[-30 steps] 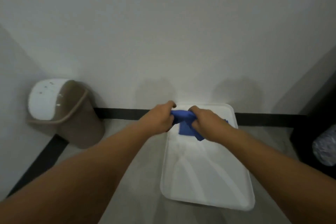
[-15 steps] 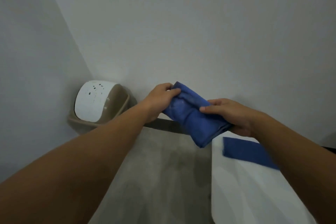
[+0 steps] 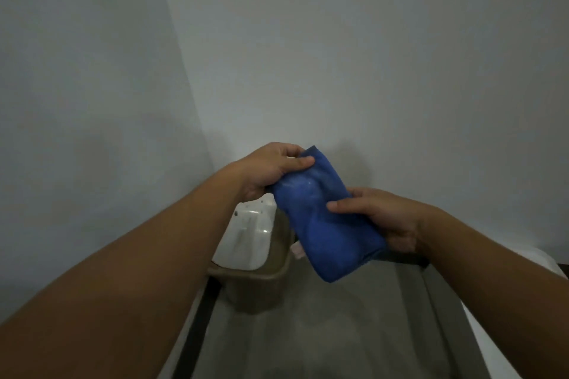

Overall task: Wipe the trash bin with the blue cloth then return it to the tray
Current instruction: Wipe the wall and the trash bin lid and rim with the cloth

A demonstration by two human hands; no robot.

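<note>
Both hands hold the cloth (image 3: 323, 218) in mid-air at the centre of the frame. The left hand (image 3: 268, 169) pinches its upper corner between thumb and fingers. The right hand (image 3: 385, 218) grips the lower right side, thumb on top and fingers curled under. The cloth is folded into a thick pad, tilted from upper left down to lower right.

The bin (image 3: 255, 268) stands in the corner just below and left of the cloth, partly hidden by the left forearm; the cloth does not touch it yet.

Risks, as I judge them: the fold could fall open once one hand lets go, leaving a loose flap that drags instead of wiping. The bin looks light and its white lid (image 3: 246, 240) appears to be a swing type, so a firm push could tip the bin or swing the lid inward. A wipe from this angle could miss the side turned to the wall.

What the bin holds cannot be told; the lid covers the opening. The tray (image 3: 548, 264) shows only as a pale edge at the lower right, its contents out of view.
</note>
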